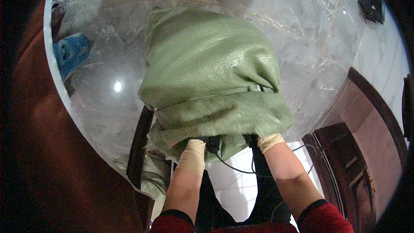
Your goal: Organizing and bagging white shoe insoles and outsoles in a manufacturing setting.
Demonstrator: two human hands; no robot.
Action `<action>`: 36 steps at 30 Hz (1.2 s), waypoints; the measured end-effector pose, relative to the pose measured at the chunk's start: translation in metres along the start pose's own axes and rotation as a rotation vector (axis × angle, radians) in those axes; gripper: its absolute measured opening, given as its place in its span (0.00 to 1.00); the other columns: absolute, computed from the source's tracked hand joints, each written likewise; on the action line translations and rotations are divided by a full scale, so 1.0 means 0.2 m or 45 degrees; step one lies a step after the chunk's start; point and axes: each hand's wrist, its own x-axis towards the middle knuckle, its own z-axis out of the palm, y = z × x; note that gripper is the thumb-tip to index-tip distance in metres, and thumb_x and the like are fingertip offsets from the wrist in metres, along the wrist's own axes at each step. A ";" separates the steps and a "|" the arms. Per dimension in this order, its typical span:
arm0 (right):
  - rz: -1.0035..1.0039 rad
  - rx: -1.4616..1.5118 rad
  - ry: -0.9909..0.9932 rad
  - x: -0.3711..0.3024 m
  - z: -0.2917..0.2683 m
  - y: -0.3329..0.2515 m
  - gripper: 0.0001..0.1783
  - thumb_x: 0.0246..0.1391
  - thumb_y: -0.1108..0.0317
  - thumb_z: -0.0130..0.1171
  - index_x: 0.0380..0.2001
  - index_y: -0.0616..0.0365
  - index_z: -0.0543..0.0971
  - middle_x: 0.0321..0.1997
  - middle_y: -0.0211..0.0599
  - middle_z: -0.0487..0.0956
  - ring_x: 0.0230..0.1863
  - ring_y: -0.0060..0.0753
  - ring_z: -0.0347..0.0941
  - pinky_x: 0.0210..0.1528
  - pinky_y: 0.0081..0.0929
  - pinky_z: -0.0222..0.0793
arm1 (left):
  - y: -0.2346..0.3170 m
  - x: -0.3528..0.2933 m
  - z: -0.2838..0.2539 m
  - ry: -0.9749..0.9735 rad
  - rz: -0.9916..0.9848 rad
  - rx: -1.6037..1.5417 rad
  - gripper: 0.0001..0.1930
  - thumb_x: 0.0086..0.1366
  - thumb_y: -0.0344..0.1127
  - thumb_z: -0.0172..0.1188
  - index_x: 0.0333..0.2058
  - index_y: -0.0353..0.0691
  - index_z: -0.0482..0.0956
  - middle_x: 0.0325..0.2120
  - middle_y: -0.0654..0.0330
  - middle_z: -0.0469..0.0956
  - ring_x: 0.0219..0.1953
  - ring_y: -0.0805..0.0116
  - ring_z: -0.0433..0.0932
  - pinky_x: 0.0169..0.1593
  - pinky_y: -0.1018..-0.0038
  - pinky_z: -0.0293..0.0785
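Note:
A bulky pale green woven sack (207,60) lies in front of me over a grey marble-patterned surface. Its near edge is loose and folded into a wide flap. Both my hands wear cream gloves and reach in under that flap. Only the glove cuff and wrist of my left hand (192,154) show, left of the middle. My right hand (270,141) goes under the flap further right, its cuff alone visible. The sack hides the fingers of both hands. Small dark devices (212,144) with a black cable sit by the wrists.
Bluish packaging (72,51) lies at the left. A dark wooden bar (140,142) stands left of the sack, with more green sacking (155,174) below it. Dark wooden furniture (351,168) is at the right. A black object (371,5) lies at the far right.

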 end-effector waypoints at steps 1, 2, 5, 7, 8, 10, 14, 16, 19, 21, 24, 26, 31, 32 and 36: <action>0.012 0.001 0.000 0.02 -0.01 -0.03 0.26 0.60 0.52 0.40 0.57 0.52 0.67 0.63 0.41 0.64 0.64 0.42 0.56 0.66 0.34 0.47 | 0.04 0.01 0.02 0.001 -0.037 -0.086 0.22 0.67 0.38 0.46 0.58 0.36 0.60 0.58 0.51 0.62 0.55 0.58 0.66 0.59 0.66 0.61; 0.013 0.008 -0.013 -0.01 0.02 -0.04 0.26 0.60 0.51 0.40 0.57 0.52 0.67 0.63 0.41 0.64 0.65 0.42 0.56 0.66 0.34 0.47 | 0.07 0.01 0.02 0.013 -0.079 -0.161 0.22 0.67 0.38 0.46 0.57 0.36 0.60 0.58 0.51 0.62 0.55 0.58 0.66 0.59 0.66 0.61; -0.021 0.042 -0.051 0.13 -0.02 -0.16 0.27 0.60 0.50 0.40 0.58 0.52 0.66 0.63 0.40 0.64 0.65 0.41 0.55 0.66 0.34 0.47 | 0.18 0.33 -0.01 0.075 -0.180 -0.362 0.22 0.66 0.38 0.46 0.57 0.36 0.61 0.58 0.50 0.63 0.55 0.58 0.67 0.58 0.66 0.61; -0.002 0.042 -0.037 0.20 -0.12 -0.24 0.28 0.60 0.49 0.41 0.58 0.51 0.66 0.64 0.40 0.64 0.65 0.41 0.55 0.66 0.33 0.46 | 0.26 0.38 0.09 0.070 -0.242 -0.541 0.22 0.66 0.39 0.47 0.56 0.36 0.62 0.58 0.49 0.63 0.55 0.58 0.67 0.57 0.66 0.61; 0.024 0.033 -0.014 0.58 -0.19 -0.48 0.28 0.60 0.49 0.41 0.58 0.51 0.66 0.64 0.39 0.63 0.65 0.41 0.54 0.66 0.33 0.46 | 0.32 0.40 0.19 0.048 -0.273 -0.647 0.22 0.66 0.39 0.47 0.56 0.36 0.63 0.58 0.49 0.63 0.55 0.58 0.67 0.57 0.66 0.62; -0.013 0.094 -0.099 0.29 -0.04 -0.23 0.28 0.60 0.48 0.41 0.59 0.51 0.65 0.64 0.39 0.63 0.65 0.41 0.54 0.66 0.33 0.46 | 0.25 0.37 -0.04 0.120 -0.367 -0.725 0.22 0.66 0.39 0.47 0.55 0.36 0.63 0.57 0.48 0.64 0.55 0.58 0.67 0.57 0.66 0.62; 0.026 0.120 -0.121 0.13 -0.03 -0.16 0.29 0.60 0.47 0.41 0.59 0.50 0.65 0.64 0.38 0.63 0.66 0.41 0.53 0.67 0.32 0.45 | 0.33 0.17 -0.03 0.129 -0.533 -1.039 0.22 0.65 0.40 0.47 0.55 0.35 0.65 0.57 0.47 0.65 0.55 0.59 0.68 0.56 0.66 0.62; -0.014 0.158 -0.129 0.04 0.03 -0.20 0.30 0.59 0.46 0.41 0.60 0.50 0.64 0.65 0.37 0.62 0.66 0.41 0.53 0.67 0.32 0.45 | 0.39 0.19 -0.14 0.161 -0.565 -1.166 0.21 0.65 0.40 0.48 0.54 0.35 0.66 0.57 0.47 0.65 0.55 0.59 0.68 0.56 0.66 0.63; -0.097 0.218 -0.133 -0.10 0.17 -0.20 0.31 0.59 0.45 0.41 0.60 0.50 0.64 0.65 0.37 0.62 0.66 0.40 0.52 0.67 0.32 0.45 | 0.39 -0.05 -0.28 0.204 -0.584 -1.357 0.21 0.65 0.40 0.48 0.53 0.35 0.67 0.56 0.46 0.66 0.54 0.59 0.68 0.55 0.66 0.63; -0.089 0.232 -0.118 -0.19 0.22 -0.17 0.31 0.59 0.44 0.41 0.60 0.50 0.63 0.65 0.36 0.62 0.67 0.40 0.52 0.67 0.32 0.45 | 0.51 -0.20 -0.30 0.179 -0.610 -1.447 0.21 0.65 0.40 0.48 0.53 0.35 0.67 0.56 0.46 0.66 0.54 0.59 0.68 0.55 0.66 0.63; -0.184 0.652 -0.117 -0.65 -0.10 -0.27 0.32 0.52 0.47 0.56 0.54 0.58 0.69 0.55 0.41 0.72 0.55 0.34 0.66 0.58 0.30 0.59 | 1.16 -0.51 -0.45 -0.071 -0.049 0.008 0.13 0.61 0.28 0.52 0.45 0.32 0.75 0.40 0.57 0.78 0.42 0.69 0.76 0.46 0.71 0.71; -0.149 0.945 -0.299 -0.99 -0.25 -0.40 0.27 0.51 0.58 0.60 0.49 0.64 0.72 0.45 0.39 0.77 0.45 0.27 0.72 0.49 0.26 0.67 | 1.43 -0.73 -0.58 0.050 0.090 -0.140 0.06 0.51 0.28 0.60 0.27 0.31 0.77 0.21 0.52 0.78 0.23 0.69 0.77 0.30 0.71 0.71; -0.257 1.142 -0.342 -1.87 -0.48 -0.56 0.22 0.51 0.66 0.61 0.48 0.66 0.72 0.42 0.34 0.78 0.39 0.22 0.73 0.43 0.21 0.70 | 2.14 -1.36 -0.92 -0.061 0.218 0.040 0.07 0.50 0.30 0.60 0.25 0.32 0.75 0.17 0.52 0.74 0.20 0.70 0.75 0.26 0.72 0.70; -0.295 1.095 -0.329 -2.04 -0.54 -0.61 0.22 0.51 0.66 0.61 0.48 0.66 0.72 0.42 0.34 0.78 0.39 0.22 0.73 0.43 0.22 0.70 | 2.20 -1.46 -0.98 -0.069 0.269 0.012 0.07 0.49 0.29 0.61 0.26 0.32 0.75 0.16 0.52 0.74 0.20 0.70 0.75 0.25 0.72 0.70; -0.405 0.889 -0.306 -2.58 -0.65 -0.70 0.23 0.49 0.70 0.62 0.49 0.66 0.72 0.44 0.35 0.78 0.41 0.21 0.73 0.45 0.22 0.69 | 2.53 -1.85 -1.28 -0.113 0.481 -0.158 0.06 0.47 0.27 0.60 0.25 0.32 0.75 0.17 0.53 0.74 0.20 0.67 0.75 0.27 0.73 0.71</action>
